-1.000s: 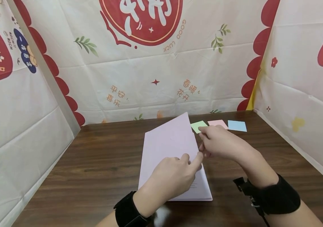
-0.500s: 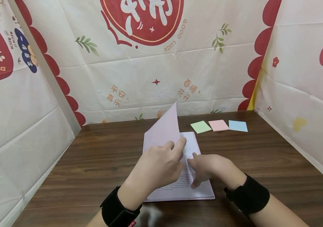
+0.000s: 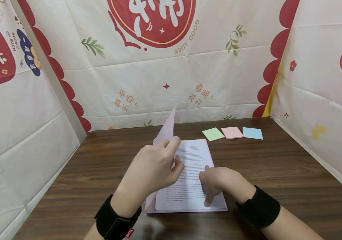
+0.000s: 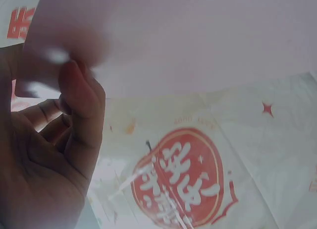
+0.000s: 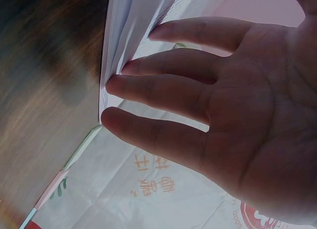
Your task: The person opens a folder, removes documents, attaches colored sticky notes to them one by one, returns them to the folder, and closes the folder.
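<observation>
Makeshift recording booth – festive cloth walls point(image 3: 158, 76), wooden table point(image 3: 279, 173)

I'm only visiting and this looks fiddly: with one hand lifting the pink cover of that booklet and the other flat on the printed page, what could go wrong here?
Two things, perhaps. The left hand pinches the pink cover near one edge, so the thin sheet might crease or tear if pulled hard. The right hand presses only the printed page near its right edge with straight fingers; the stapled booklet could slide on the smooth wooden table, possibly toward the sticky notes.
</observation>
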The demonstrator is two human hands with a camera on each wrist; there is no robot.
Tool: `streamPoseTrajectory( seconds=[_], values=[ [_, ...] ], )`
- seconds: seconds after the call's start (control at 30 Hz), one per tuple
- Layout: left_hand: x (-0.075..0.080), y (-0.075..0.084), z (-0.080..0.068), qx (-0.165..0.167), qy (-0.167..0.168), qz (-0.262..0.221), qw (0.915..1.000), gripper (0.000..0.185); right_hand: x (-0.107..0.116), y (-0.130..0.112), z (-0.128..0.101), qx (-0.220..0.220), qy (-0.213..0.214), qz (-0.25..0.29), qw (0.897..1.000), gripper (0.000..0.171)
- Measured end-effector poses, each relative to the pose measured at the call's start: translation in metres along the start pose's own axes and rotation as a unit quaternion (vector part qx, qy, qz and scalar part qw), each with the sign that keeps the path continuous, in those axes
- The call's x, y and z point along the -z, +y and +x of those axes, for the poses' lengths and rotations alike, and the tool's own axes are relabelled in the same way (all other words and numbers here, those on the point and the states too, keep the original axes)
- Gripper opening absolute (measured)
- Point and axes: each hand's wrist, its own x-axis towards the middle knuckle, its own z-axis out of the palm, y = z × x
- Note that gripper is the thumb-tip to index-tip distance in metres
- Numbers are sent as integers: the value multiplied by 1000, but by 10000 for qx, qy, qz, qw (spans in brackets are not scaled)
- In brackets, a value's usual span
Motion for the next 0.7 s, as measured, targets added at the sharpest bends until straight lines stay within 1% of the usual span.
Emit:
streamPoseTrajectory(
  seconds=[0.17, 0.27, 0.37, 0.53, 0.6, 0.7],
  values=[
    [13, -13, -1, 264, 78, -235, 9993, 21, 0, 0, 0, -13, -22, -87, 10000, 85],
    [21, -17, -3, 409, 105, -110, 9990, 21, 1, 0, -1, -11, -32, -111, 9999, 81],
    [26, -19, -4, 445, 148, 31, 9989, 22, 1, 0, -1, -47, -32, -126, 9999, 78],
    [30, -19, -5, 400, 137, 64, 9991, 18, 0, 1, -2, -138, -77, -184, 9997, 78],
    [30, -20, -5, 331, 121, 225, 9991, 16, 0, 1, -2, -151, -83, -168, 9997, 78],
    [31, -21, -6, 126, 124, 868, 9961, 15, 0, 0, -2, -122, -58, -115, 9998, 76]
  ],
)
